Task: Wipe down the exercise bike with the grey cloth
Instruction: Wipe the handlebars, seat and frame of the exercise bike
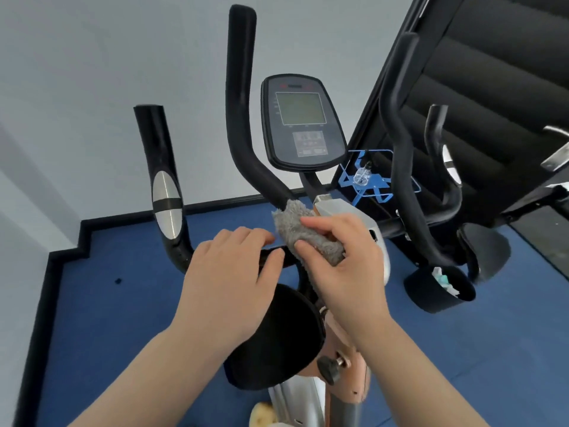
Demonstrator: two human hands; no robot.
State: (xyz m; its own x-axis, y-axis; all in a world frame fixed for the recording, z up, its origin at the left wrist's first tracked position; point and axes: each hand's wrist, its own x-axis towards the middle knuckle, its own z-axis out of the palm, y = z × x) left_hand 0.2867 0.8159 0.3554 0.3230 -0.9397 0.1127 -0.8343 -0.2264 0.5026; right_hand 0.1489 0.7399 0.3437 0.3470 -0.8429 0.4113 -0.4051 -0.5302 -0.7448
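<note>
The exercise bike stands right below me, its grey console [303, 121] upright in the middle and black handlebars [243, 97] curving up on both sides. My right hand [345, 266] grips a fluffy grey cloth [303, 231] and presses it onto the handlebar junction beside the silver stem cover [354, 217]. My left hand [234, 272] rests on the black crossbar just left of the cloth, fingers curled over the bar. The black saddle [277, 343] lies under my forearms, partly hidden.
A left grip with a silver pulse pad [166, 208] rises near the white wall. A blue bottle cage [366, 180] hangs right of the console. A black bin [440, 289] with rubbish sits on the blue floor, with other black gym equipment [492, 103] behind it.
</note>
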